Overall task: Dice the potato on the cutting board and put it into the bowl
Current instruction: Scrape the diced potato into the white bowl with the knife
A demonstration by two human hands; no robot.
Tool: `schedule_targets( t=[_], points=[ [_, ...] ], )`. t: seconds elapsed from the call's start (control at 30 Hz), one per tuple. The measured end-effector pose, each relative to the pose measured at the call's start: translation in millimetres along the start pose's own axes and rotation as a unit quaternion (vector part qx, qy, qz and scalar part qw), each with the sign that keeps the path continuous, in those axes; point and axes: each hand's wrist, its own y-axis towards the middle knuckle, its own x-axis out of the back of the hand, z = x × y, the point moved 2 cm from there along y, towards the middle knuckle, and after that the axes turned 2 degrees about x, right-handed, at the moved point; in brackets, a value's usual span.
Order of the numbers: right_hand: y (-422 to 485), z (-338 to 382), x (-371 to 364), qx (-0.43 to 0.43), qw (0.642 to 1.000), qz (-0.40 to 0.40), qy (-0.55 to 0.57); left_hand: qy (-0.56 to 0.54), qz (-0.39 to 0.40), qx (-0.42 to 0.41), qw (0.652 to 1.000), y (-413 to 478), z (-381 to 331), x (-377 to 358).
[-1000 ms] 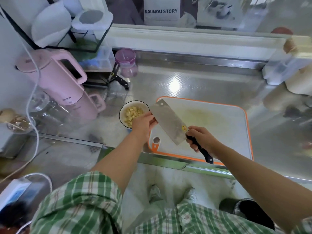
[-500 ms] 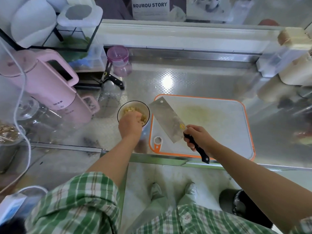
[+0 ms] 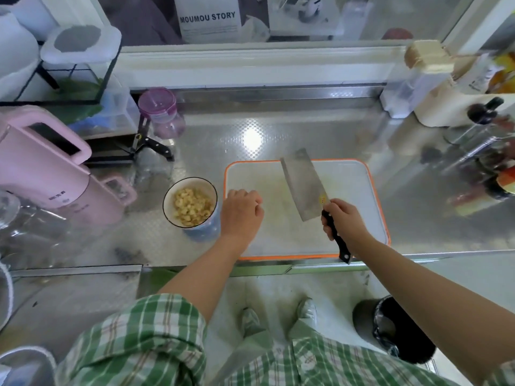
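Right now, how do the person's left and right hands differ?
The left hand has its fingers curled with nothing visible in them; the right hand grips the cleaver by its black handle. The left hand is at the left end of the cutting board, next to the bowl; the right hand is nearer its right side. Both are over the board.

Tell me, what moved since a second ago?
The left hand left the bowl and came right, over the cutting board. The cleaver swung away from the bowl to above the board's middle. The right hand still grips it; the bowl of diced potato stayed put.
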Motion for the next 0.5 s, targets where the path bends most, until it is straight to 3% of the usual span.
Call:
schedule_targets(
  t=[0.23,0.37,0.5],
  points=[
    [12.7,-39.7,115.7,-0.056,0.983,-0.17,0.03,0.014,0.125,-0.049,0.991,9.5,-66.4,-46.1],
    [27.9,-64.7,165.2,-0.079,0.972,-0.216,-0.04,0.031,0.145,-0.026,0.989,17.4,-89.9,-65.0],
    [48.2,-80.3,191.9,-0.097,0.966,-0.212,-0.115,0.041,0.145,-0.005,0.989,22.5,-101.3,-74.6]
  ],
)
